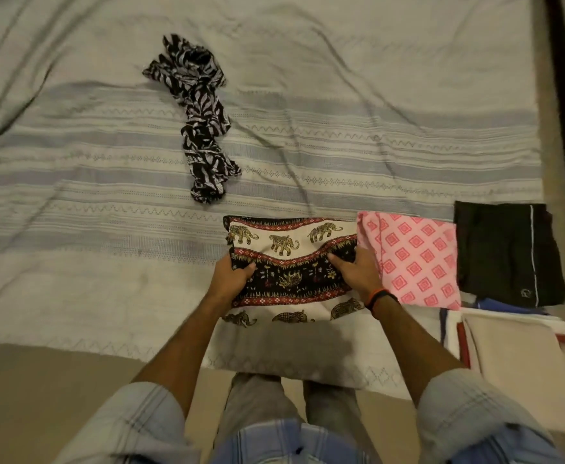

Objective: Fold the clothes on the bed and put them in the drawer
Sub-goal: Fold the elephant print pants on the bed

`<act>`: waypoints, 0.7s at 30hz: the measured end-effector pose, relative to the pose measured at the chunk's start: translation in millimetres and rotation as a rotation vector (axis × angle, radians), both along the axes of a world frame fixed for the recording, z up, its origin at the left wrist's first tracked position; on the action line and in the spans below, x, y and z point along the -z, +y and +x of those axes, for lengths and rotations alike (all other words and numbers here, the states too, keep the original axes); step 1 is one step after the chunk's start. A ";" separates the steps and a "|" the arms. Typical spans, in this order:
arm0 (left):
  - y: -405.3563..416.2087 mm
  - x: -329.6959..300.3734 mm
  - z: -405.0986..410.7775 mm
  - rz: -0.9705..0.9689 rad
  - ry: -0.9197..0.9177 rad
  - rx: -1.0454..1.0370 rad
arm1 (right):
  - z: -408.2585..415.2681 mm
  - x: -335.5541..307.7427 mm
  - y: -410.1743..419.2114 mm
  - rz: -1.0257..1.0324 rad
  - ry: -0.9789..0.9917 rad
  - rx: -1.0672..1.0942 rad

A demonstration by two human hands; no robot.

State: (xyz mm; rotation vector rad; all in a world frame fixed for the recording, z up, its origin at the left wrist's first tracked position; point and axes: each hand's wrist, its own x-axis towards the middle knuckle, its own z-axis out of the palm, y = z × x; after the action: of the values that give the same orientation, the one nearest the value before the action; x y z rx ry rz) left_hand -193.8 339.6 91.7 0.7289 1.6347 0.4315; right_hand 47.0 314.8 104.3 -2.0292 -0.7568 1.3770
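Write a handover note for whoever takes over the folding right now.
Left hand and right hand each grip a side of the folded elephant-print cloth at the bed's near edge.
Done: pink patterned cloth, black garment and white pile lie folded to the right.
Left: black-and-white leaf-print garment lies crumpled mid-bed; nothing is in a drawer yet, and no drawer is in view.

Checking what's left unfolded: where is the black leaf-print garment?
In the head view, the black leaf-print garment lies crumpled on the bedspread, up-left of the elephant-print cloth.
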 end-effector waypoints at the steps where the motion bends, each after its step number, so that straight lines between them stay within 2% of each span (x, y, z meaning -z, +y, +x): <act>1: -2.2 -5.3 5.8 0.005 -0.009 0.019 | 4.3 -8.6 -5.2 0.006 -0.002 0.019; 9: -10.5 -18.3 75.9 0.021 -0.026 0.104 | 69.8 -34.8 -34.4 0.061 -0.027 0.063; 21: -27.7 -12.4 232.7 0.001 -0.051 0.119 | 233.5 -11.7 -60.2 0.002 -0.062 0.109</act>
State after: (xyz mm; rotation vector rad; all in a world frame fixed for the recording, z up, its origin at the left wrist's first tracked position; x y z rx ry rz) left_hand 38.9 312.0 104.2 0.8050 1.5345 0.3622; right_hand 280.5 254.6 116.1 -2.0876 -0.6639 1.2571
